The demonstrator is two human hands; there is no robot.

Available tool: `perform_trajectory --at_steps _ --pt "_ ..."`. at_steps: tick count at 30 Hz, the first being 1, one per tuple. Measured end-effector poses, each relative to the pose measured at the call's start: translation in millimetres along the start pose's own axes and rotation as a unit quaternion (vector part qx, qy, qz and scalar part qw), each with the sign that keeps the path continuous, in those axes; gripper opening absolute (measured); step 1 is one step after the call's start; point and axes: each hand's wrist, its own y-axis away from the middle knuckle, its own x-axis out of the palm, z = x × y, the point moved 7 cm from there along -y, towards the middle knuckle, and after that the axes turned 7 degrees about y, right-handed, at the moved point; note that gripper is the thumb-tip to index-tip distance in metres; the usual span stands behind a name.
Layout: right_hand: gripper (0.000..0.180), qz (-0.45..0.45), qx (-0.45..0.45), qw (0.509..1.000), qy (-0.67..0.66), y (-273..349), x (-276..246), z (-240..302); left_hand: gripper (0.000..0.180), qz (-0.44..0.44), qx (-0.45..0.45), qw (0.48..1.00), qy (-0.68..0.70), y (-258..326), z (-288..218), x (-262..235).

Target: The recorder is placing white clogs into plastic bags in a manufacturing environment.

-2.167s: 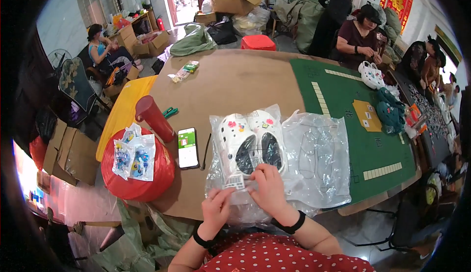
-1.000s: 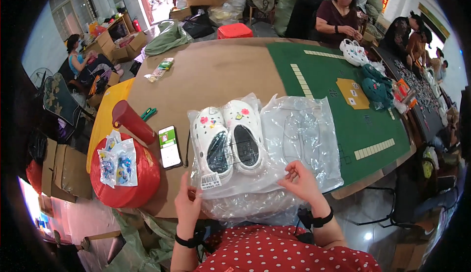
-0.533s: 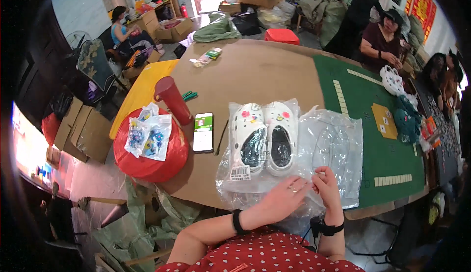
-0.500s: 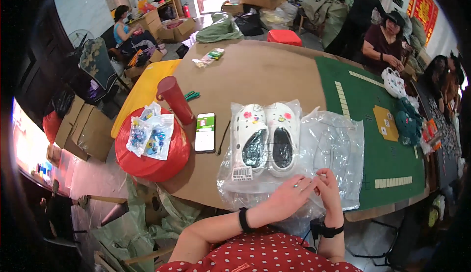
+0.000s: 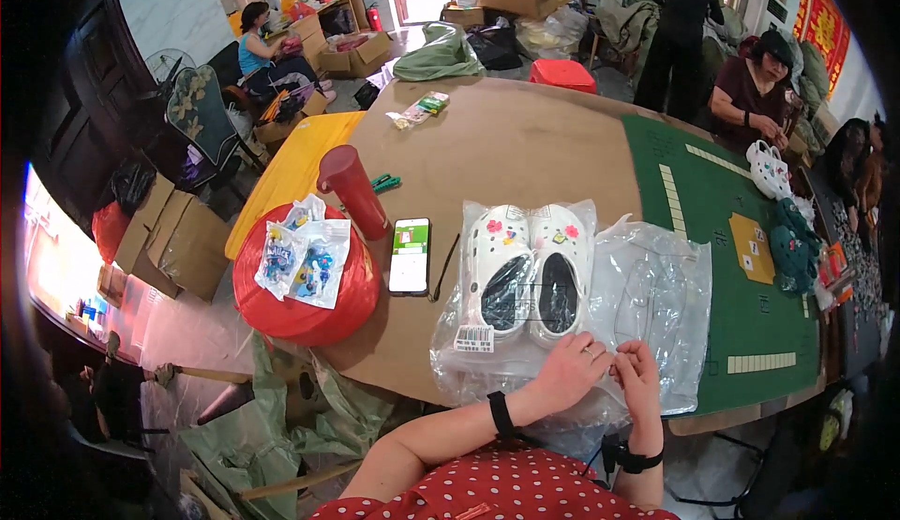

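Observation:
A pair of white clogs (image 5: 483, 267) with pink flower charms lies inside a clear plastic bag (image 5: 450, 365) on the table in front of me. A barcode label (image 5: 474, 339) is on the bag's lower left. My left hand (image 5: 574, 370), with a ring, is closed just below the clogs' heels, fingertips together. My right hand (image 5: 637, 377) pinches right beside it, over another clear bag (image 5: 647, 286). Whatever is between the fingers is too small to make out.
Left of the bag are a phone (image 5: 410, 256), a red cup (image 5: 354, 190), green scissors (image 5: 384, 182) and a red round of wrapped material (image 5: 309, 318) bearing small charm packets (image 5: 319, 267). A green mat (image 5: 694, 332) covers the right side. Two people sit farther off; another stands at the back.
The view has shifted, so the table things appear farther right. My hands stay close together below the clogs, fingers still pinched. The person standing at the back has changed posture.

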Motion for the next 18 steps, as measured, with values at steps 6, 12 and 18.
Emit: perform_trajectory --at_steps 6,12,18 --pt "0.013 -0.005 -0.003 0.996 0.092 3 -12 -12 0.02 -0.008 0.007 1.0 -0.004 2 -3 -1" --pt "0.019 0.034 0.029 0.998 0.055 2 -9 -15 0.023 -0.01 0.007 1.0 -0.008 3 -4 1" --pt "0.016 0.035 0.034 0.996 0.073 4 -10 -14 0.025 0.001 0.021 1.0 0.003 2 -7 2"
